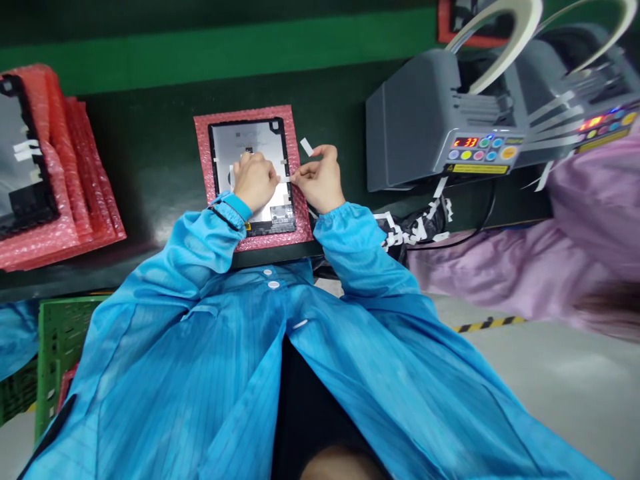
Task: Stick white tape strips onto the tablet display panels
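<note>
A flat tablet-like panel (260,137) with a silvery back and black frame lies on a pink bubble-wrap sheet (201,143) in front of me. A short white tape strip (285,179) spans the panel's right edge. My right hand (323,181) is closed, pinching the strip's outer end between thumb and finger. Over the panel, my left hand (255,180) has its fingers curled, with the tips closed at the strip's inner end. A second white tape piece (307,147) sticks up by a fingertip of my right hand.
Grey tape dispensers (415,120) with lit displays stand at the right. Below them, tape scraps cling to a black bag (425,220). Pink bubble-wrap sheets (100,200) are piled at the left, with another panel (20,160) on top. A co-worker's pink sleeve (595,180) is at the far right.
</note>
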Demonstrator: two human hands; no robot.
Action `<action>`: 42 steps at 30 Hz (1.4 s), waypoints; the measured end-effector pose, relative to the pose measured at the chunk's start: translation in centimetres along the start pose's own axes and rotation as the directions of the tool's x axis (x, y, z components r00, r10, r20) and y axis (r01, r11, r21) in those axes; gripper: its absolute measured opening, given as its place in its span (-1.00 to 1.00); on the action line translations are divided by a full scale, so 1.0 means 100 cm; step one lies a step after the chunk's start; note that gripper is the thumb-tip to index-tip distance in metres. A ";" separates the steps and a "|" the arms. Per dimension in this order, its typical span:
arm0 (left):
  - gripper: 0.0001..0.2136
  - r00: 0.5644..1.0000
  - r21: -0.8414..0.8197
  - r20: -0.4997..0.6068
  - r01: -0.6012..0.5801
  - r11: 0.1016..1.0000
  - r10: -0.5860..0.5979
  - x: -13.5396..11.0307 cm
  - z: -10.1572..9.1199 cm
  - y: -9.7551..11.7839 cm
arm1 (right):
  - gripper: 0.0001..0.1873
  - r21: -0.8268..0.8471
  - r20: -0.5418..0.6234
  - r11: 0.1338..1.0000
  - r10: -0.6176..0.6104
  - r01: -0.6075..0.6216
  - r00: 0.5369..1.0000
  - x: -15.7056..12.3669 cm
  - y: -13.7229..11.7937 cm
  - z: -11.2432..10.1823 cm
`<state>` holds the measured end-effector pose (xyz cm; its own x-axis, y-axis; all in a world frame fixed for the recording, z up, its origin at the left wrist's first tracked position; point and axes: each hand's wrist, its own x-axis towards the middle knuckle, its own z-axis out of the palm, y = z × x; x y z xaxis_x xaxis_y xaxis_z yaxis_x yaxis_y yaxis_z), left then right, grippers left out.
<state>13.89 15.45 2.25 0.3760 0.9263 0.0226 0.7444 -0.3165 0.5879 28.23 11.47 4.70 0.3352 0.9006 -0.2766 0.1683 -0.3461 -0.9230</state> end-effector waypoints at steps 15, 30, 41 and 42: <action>-0.89 0.970 0.218 0.176 0.130 0.967 -0.170 -0.008 -0.028 0.042 | -0.47 -0.332 0.135 0.916 -0.191 0.226 0.972 0.026 0.033 -0.006; -0.87 0.974 -0.083 0.181 -0.126 0.989 0.139 0.021 -0.036 0.006 | -0.56 -0.151 0.356 0.916 -0.302 0.373 0.884 0.004 -0.002 -0.029; -0.83 0.954 0.076 0.267 0.122 0.990 -0.139 0.013 -0.039 0.032 | -0.88 -0.240 0.229 0.941 -0.184 0.238 0.956 0.013 0.003 -0.018; -0.82 0.951 0.090 0.266 0.137 0.987 -0.156 0.013 -0.038 0.033 | -0.88 -0.280 0.222 0.930 -0.179 0.238 0.959 0.014 0.003 -0.015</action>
<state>14.74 16.35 7.34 0.3884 0.8762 -0.2855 0.8356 -0.2042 0.5100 30.16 12.25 4.45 0.0856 0.9835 -0.1596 0.4961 -0.1810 -0.8492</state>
